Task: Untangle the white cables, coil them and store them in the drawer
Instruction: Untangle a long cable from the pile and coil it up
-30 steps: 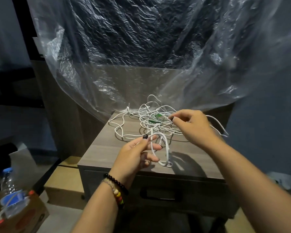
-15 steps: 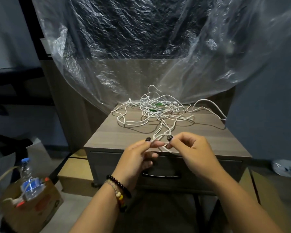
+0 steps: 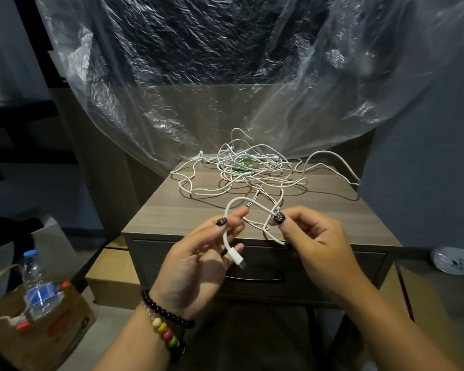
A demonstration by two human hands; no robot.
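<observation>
A tangle of white cables (image 3: 248,170) lies at the back of the wooden nightstand top (image 3: 172,210). One strand runs forward off the tangle to my hands. My left hand (image 3: 201,258) pinches the white cable end (image 3: 229,236) between thumb and fingers, and its plug (image 3: 236,259) hangs below my fingers. My right hand (image 3: 314,236) pinches the same strand a little to the right, where it loops and crosses. Both hands hover in front of the shut drawer (image 3: 255,266) with its dark handle (image 3: 255,278).
A large clear plastic sheet (image 3: 225,62) hangs behind the nightstand. A cardboard box (image 3: 38,333) with a water bottle (image 3: 36,285) stands on the floor at the left. Flat boxes (image 3: 113,274) lie beside the nightstand.
My hands have pulled the strand toward me and drawn apart. The plug end has come free and now hangs from my left fingers.
</observation>
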